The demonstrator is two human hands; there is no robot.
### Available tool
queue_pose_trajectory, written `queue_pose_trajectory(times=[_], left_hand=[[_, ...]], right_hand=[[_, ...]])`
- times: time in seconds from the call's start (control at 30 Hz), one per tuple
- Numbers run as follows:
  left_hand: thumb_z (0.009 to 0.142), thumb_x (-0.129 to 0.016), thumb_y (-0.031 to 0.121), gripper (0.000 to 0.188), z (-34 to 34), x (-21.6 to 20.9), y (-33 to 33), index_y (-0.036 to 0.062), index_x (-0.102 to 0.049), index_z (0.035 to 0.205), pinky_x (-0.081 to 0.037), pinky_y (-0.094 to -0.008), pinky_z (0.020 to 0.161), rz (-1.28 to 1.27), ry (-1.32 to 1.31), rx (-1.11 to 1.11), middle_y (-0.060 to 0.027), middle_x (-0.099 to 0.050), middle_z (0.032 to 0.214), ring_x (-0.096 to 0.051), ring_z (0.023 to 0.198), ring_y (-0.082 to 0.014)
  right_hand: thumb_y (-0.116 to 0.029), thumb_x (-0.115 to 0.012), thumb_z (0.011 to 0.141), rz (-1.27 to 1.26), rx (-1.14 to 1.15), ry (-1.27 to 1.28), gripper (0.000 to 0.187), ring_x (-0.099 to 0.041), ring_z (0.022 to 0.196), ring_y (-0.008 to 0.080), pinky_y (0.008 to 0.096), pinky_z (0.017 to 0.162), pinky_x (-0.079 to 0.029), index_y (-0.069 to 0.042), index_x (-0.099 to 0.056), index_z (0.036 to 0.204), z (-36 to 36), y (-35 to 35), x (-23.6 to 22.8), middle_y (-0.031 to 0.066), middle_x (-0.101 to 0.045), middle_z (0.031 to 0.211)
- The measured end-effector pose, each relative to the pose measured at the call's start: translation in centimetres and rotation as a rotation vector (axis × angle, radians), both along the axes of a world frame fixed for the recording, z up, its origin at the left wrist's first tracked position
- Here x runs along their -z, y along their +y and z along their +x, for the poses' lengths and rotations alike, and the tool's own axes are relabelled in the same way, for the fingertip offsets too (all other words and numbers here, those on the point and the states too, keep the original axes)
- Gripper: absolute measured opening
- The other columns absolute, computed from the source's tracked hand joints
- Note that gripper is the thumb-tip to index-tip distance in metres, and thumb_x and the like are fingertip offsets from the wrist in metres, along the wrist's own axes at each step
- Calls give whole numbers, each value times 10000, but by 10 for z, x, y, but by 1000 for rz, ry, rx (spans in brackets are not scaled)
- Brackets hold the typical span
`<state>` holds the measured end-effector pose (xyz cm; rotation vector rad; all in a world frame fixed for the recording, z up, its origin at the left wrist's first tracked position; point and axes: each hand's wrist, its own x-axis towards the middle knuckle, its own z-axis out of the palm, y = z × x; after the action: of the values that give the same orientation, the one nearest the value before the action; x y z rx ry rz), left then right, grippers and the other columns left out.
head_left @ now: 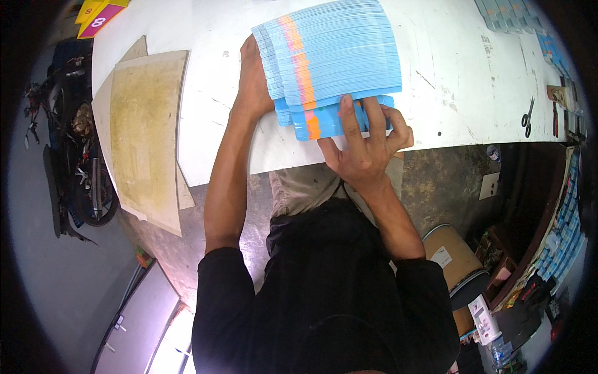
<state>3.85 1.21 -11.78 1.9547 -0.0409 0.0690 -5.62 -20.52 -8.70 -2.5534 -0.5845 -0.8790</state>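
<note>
A long row of thin light-blue folded card pieces (pixel 349 47), packed edge to edge with an orange-and-pink stripe across them, lies on the white table before me. At its left side my left hand (pixel 253 78) rests against the row, its fingers mostly hidden behind the pieces. My right hand (pixel 367 140) is at the near end, fingers spread and touching the nearest blue card (pixel 327 124), which lies flatter and shows its broad face. The index fingertip meets the lower edge of the upright pieces. The thumb stays below, by the near card's edge.
Worn yellowish boards (pixel 146 124) overhang the white table (pixel 448 118) at left. Black scissors (pixel 528 117) lie at right, with more blue pieces (pixel 511 15) at the far right. A yellow-and-magenta box (pixel 103 17) stands far left. A brown drum (pixel 455 252) sits on the floor.
</note>
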Motion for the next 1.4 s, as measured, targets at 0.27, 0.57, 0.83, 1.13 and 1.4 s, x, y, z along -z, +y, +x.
queue_pose_trajectory(times=[0.27,0.57,0.83,1.13,1.4], left_hand=[[717,-858,400,709,0,2,2,64,-655,1307,-296,-550,1161,-42,-11,19,-225,-624,1334,-483,1323,-419],[755,-834,398,667,0,-7,-2,64,-650,1303,-313,-540,1139,13,-46,24,-209,-622,1317,-499,1291,-393],[757,-842,420,691,2,-2,-1,53,-643,1308,-302,-544,1157,25,-70,33,-222,-621,1314,-498,1298,-396],[741,-849,384,680,3,2,2,44,-649,1296,-299,-544,1163,16,-118,48,-230,-616,1323,-493,1301,-415],[742,-850,377,675,2,1,1,47,-648,1295,-296,-542,1164,66,-175,56,-227,-610,1333,-493,1296,-414]], right_hand=[[-441,-790,836,91,-20,-11,642,-406,1178,322,478,967,-282,-107,-661,1369,4,0,-12,126,-602,1289],[-477,-782,840,74,7,7,681,-410,1157,302,477,946,-231,-141,-649,1418,5,6,6,110,-620,1334],[-451,-769,858,55,11,26,649,-417,1168,305,473,962,-236,-140,-655,1416,2,5,3,108,-618,1351],[-457,-745,880,148,-42,-25,548,-441,1161,299,479,968,-248,-167,-693,1342,5,2,-2,78,-615,1295],[-473,-772,849,88,36,-20,632,-434,1169,279,465,929,-218,-163,-672,1389,8,9,1,71,-638,1277]])
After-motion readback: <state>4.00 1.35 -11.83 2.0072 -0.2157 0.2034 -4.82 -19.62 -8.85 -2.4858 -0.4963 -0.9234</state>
